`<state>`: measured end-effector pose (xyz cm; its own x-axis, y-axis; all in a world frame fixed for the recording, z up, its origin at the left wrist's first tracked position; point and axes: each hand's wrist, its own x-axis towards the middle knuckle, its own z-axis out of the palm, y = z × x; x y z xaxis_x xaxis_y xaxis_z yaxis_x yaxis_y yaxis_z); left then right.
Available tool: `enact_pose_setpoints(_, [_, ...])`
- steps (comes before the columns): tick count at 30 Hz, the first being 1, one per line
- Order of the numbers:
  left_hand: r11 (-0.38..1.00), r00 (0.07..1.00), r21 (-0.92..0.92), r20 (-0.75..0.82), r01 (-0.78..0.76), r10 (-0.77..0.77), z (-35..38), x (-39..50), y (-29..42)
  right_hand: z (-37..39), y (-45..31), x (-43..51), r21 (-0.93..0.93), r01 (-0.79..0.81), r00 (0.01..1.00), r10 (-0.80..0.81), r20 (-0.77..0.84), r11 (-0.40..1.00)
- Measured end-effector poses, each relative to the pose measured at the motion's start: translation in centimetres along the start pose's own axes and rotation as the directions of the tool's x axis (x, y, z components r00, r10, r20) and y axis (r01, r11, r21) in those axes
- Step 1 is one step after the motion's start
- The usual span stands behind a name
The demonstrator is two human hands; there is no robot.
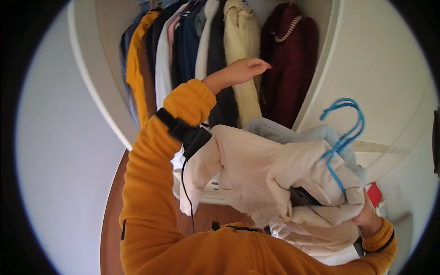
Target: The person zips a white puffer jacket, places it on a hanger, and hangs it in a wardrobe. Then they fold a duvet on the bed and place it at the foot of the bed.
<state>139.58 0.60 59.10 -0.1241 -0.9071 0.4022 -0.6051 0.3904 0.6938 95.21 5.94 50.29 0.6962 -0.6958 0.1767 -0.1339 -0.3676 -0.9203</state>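
My left hand (247,71) reaches across the hanging clothes, just in front of a cream garment (240,41) and left of a maroon coat (283,62). I see nothing held in it, but its fingers overlap in this view, so their spacing cannot be told. At the lower right, my right hand (367,216) grips a pale beige coat (247,165) near its collar, with its fingers partly hidden by cloth. Two blue hanger hooks (347,120) stick up from this bundle. A light grey garment (275,130) lies behind the beige coat.
Several clothes, including a mustard jacket (137,65), hang inside the wardrobe (110,51). Its white side edge (318,72) rises on the right. White drawers (213,197) stand below, above a brown wooden floor (209,215). A black cable (185,192) trails from a device (192,137) on my left sleeve.
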Motion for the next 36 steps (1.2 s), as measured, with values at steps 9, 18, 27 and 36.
enact_pose_setpoints(9, [0.901,0.958,0.326,-0.085,0.287,-0.274,2.3,19.4,-8.6,3.1,-10.9,-8.3,-0.147,-0.361,0.85,0.26,-0.459,0.921])
enact_pose_setpoints(18, [0.766,0.889,-0.641,-0.371,-0.036,-0.269,-8.6,14.2,-16.6,8.0,-12.2,-0.1,-0.247,-0.404,0.807,0.216,-0.549,0.881])
enact_pose_setpoints(27, [0.753,0.927,-0.652,-0.227,0.084,-0.299,-12.3,10.0,-16.6,11.3,-18.6,16.4,-0.539,-0.126,0.937,-0.079,-0.34,0.833])
enact_pose_setpoints(36, [0.806,0.981,-0.584,-0.085,0.091,-0.172,-12.2,11.8,-18.6,6.8,-21.7,39.5,-0.3,-0.027,0.879,-0.12,-0.462,0.954])
